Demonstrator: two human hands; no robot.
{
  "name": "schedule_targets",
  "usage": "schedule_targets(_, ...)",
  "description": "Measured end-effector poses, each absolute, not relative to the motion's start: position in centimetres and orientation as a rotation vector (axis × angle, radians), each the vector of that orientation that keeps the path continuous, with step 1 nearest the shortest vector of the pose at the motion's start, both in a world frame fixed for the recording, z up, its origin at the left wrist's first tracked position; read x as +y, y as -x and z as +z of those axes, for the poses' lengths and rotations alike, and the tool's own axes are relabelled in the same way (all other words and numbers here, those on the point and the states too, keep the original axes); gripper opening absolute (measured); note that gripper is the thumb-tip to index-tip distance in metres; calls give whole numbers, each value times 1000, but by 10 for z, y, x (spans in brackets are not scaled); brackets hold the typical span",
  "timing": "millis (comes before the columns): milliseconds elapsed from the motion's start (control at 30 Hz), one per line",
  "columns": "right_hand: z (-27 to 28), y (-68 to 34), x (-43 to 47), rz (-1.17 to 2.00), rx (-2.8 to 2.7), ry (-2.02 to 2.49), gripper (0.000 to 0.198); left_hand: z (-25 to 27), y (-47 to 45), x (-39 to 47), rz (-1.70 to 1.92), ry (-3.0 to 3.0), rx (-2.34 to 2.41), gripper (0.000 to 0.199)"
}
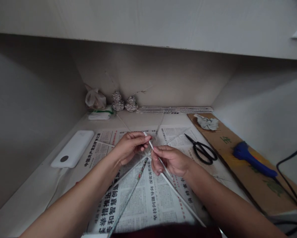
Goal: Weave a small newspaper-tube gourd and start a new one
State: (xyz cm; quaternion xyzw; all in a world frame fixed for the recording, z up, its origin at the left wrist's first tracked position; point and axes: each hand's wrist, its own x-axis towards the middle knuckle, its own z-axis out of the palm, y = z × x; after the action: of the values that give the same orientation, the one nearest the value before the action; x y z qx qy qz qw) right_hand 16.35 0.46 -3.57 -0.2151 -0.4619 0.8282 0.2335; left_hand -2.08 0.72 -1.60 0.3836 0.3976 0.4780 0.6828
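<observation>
My left hand (133,145) and my right hand (170,159) meet over the newspaper, both closed in a pinch on one thin rolled paper stick (151,144). The left fingers grip it near its upper end, the right fingers a little lower. Below my hands, several more rolled paper sticks (130,195) cross and fan outward like spokes. Their crossing point is partly hidden by my fingers. Spread newspaper (138,211) lies underneath.
Black scissors (202,150) lie right of my hands. Farther right, cardboard (222,140) bears a blue hot glue gun (254,160) and crumpled paper (207,122). A white power bank (74,148) is at left. Two woven gourd shapes (118,100) and a paper-stick bundle (175,109) line the back.
</observation>
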Motion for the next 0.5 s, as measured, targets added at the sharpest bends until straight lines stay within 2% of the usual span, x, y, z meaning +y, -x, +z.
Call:
schedule_targets(200,-34,-160,2,1839,-1502,807,32,-16,19,6,1070,-888,922,23)
schedule_targets(367,-37,-159,3,2008,-1409,775,37,-14,17,4,1069,-875,903,22)
schedule_targets(500,-35,-158,4,1958,-1348,790,34,-16,17,3,1021,-955,838,19)
